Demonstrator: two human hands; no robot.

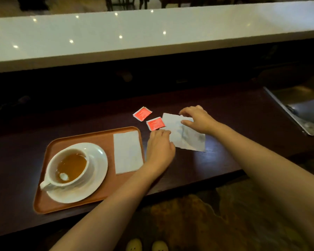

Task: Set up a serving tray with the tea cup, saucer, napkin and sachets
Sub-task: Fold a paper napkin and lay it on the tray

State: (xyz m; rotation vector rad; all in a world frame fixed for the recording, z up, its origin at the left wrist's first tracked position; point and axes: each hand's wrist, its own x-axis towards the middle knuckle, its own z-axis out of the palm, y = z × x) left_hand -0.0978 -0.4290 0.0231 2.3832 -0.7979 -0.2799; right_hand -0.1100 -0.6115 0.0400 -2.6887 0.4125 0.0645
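An orange-brown tray [43, 201] sits at the left of a dark wooden counter. On it a white cup of tea [69, 168] stands on a white saucer [96, 169], with a folded white napkin [128, 152] lying flat to their right. Just beyond the tray's far right corner, two red sachets [142, 113] [155, 123] lie on the counter. Right of them a second, crumpled white napkin [185, 135] is half unfolded. My left hand [159, 147] pinches its near left edge. My right hand [198, 120] grips its far edge with fingers curled.
A white raised bar top [152, 33] runs across the back, above a dark recess. A metal sink [304, 109] sits at the far right of the counter [225, 160]. Patterned floor and yellow shoes show below the counter's front edge.
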